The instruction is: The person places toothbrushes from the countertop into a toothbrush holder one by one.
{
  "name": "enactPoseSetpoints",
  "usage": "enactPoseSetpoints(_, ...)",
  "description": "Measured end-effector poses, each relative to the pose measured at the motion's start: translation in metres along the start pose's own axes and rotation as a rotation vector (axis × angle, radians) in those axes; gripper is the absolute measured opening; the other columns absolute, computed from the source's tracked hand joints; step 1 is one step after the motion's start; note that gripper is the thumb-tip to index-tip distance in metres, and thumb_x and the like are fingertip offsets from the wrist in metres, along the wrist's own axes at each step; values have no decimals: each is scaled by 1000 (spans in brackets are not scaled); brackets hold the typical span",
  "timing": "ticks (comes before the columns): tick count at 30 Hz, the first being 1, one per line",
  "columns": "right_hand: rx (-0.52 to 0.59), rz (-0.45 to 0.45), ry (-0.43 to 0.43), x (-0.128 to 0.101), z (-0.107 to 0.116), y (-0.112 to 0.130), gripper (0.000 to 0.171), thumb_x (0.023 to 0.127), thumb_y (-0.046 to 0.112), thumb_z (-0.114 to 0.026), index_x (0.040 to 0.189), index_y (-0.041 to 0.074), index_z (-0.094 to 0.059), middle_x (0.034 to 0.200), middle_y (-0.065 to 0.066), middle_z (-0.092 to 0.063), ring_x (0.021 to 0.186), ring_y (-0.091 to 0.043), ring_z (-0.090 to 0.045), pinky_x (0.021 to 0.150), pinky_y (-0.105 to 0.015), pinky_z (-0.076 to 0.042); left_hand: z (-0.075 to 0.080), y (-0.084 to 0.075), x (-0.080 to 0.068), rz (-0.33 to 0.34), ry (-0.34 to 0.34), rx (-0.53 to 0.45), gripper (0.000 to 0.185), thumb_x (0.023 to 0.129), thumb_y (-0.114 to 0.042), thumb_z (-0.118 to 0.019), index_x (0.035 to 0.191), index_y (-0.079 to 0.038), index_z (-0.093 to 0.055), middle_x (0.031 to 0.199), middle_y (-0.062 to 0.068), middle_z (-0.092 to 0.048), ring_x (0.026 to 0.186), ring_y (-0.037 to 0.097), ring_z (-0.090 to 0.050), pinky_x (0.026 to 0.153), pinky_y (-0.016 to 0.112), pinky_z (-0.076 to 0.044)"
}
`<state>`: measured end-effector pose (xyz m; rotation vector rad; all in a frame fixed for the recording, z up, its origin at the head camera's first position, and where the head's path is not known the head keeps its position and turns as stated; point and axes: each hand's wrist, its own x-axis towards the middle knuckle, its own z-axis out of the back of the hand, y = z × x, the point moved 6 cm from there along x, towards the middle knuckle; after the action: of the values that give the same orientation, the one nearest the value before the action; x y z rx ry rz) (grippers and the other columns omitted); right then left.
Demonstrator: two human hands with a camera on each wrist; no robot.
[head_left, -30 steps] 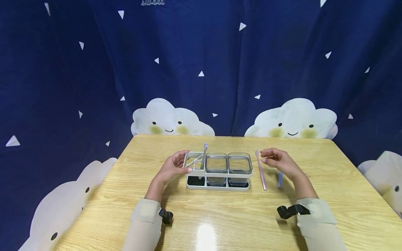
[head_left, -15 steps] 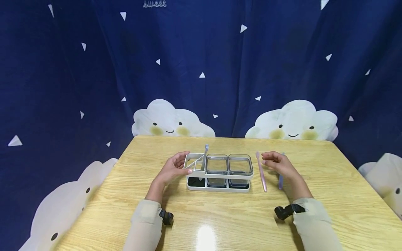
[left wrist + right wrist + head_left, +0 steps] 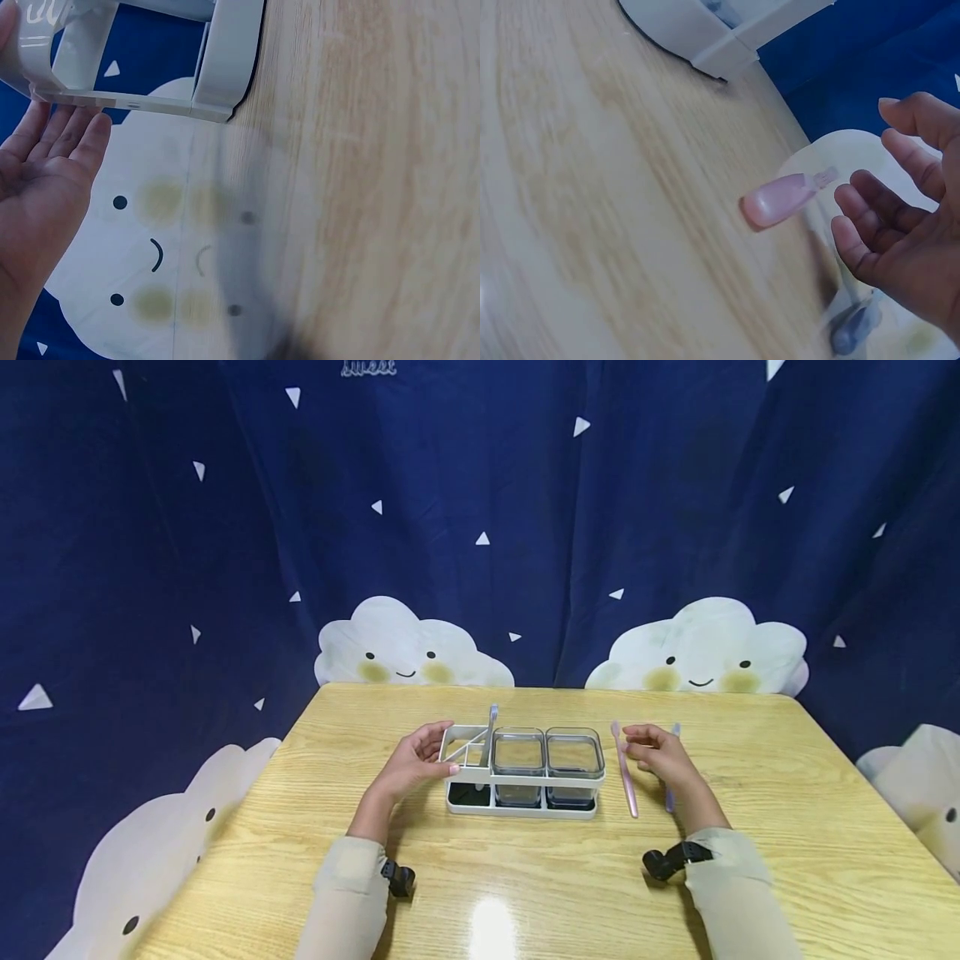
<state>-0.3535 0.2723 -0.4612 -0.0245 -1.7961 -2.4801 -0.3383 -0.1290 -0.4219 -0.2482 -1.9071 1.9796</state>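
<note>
**Steady the rack, then close on the pink brush**

Your left hand rests against the left end of the white plastic rack, fingers nearly straight along its rim and wrapped round nothing. Keep that light brace so the rack stays put. A grey-handled toothbrush stands in the slot just beside those fingers.

Your right hand hovers with loosely spread, gently curled fingers, holding nothing. The slim pink plastic toothbrush lies flat on the pale wooden table just to its inner side; the blue toothbrush lies under it, though the head view may hide contact. Pinch the pink handle near the middle, lift it level, and avoid nudging the blue one.
</note>
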Motion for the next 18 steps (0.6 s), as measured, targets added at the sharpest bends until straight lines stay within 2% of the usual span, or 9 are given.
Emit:
enactPoseSetpoints(4,5,-30,-15,1,-1,-6,46,90,10,-58,130,-7,-43,126,-29,-44,100,-20,-49,81,-37,-47,-4,-11,-4,12,16,0,74,73,10,-71,138,2,-37,131,26,-45,118,40,-43,100,41,-35)
enactPoseSetpoints(7,-3,-26,-11,2,-3,-8,47,90,9,-58,130,-8,-43,124,-29,-45,99,-19,-50,80,-34,-47,-7,-17,-7,14,23,2,73,74,9,-71,138,4,-36,131,28,-44,120,44,-39,101,42,-34)
enactPoseSetpoints(14,-11,-27,42,5,-8,-10,49,90,9,-58,132,-10,-39,113,-29,-52,90,-15,-55,82,-39,-46,1,1,0,5,8,-11,73,73,9,-72,138,-1,-39,131,23,-46,121,44,-39,101,42,-34)
enactPoseSetpoints(18,-18,-68,44,6,-7,-12,50,89,10,-58,131,-11,-40,108,-23,-53,90,-16,-54,81,-36,-47,0,2,1,-23,5,-17,73,73,10,-72,138,2,-38,129,24,-47,119,45,-39,101,42,-34)
